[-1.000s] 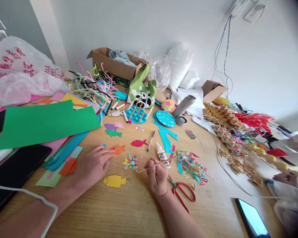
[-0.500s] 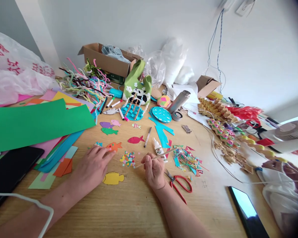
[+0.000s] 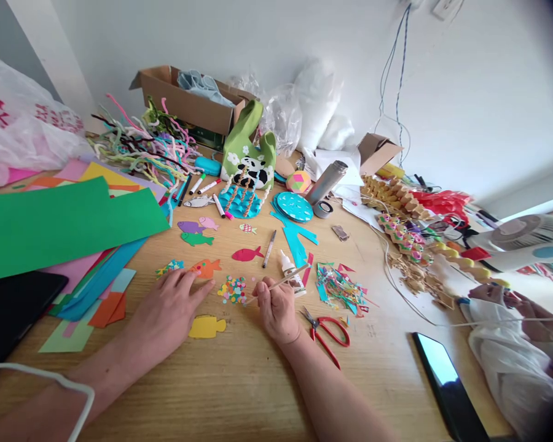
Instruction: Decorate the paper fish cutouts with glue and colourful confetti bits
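Observation:
My left hand [image 3: 168, 310] lies flat on the table with its fingers spread. Its fingertips touch the lower left of an orange paper fish [image 3: 208, 268], partly hiding it. A blue fish dotted with yellow [image 3: 169, 266] shows just beyond the knuckles, and a yellow paper fish [image 3: 205, 327] lies by the thumb side. Pinched in my right hand [image 3: 276, 310] is a thin pale stick [image 3: 289, 277]. Its lower tip points down by the right edge of a heap of small coloured paper dots [image 3: 231, 291]. A white glue bottle [image 3: 288, 265] lies behind that hand.
Red-handled scissors [image 3: 332, 334] and a pile of paper scraps [image 3: 341, 287] lie to the right, with a phone [image 3: 449, 387] nearer. Green card sheets [image 3: 69, 227] cover the left. A metal flask [image 3: 328, 182] stands behind. Another person's hands [image 3: 511, 307] are at far right.
The camera view has shifted slightly. My left hand has shifted a little, uncovering more of the blue dotted fish. My right hand keeps its pinch on the stick near the dots.

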Available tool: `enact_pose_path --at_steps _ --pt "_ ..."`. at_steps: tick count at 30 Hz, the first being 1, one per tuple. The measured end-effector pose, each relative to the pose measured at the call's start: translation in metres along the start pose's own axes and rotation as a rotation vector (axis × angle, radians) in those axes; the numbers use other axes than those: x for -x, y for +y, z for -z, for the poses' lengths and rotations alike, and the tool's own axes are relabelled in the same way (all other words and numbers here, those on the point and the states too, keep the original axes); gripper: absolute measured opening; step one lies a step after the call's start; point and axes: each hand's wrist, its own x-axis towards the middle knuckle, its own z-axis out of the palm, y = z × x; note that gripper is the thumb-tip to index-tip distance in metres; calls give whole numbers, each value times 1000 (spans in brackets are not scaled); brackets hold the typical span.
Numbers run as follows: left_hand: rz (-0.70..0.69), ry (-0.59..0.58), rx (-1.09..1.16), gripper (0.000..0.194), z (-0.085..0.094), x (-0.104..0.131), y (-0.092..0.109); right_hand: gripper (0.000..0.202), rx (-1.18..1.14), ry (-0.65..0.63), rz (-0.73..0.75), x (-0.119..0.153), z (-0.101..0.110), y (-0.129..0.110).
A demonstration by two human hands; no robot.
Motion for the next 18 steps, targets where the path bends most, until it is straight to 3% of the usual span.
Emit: enact_pose_path --at_steps 4,9,13,18 --pt "-12 -9 -5 60 2 -1 0 42 19 -13 -37 0 0 -2" --pt "3 -41 -1 58 7 -2 3 45 -70 94 -132 -5 -3 -12" --pt "7 -64 1 57 8 -3 5 47 -103 33 -155 -29 -12 -23" --pt "15 -39 -12 54 5 -3 4 48 -138 39 -134 -65 -42 -23"
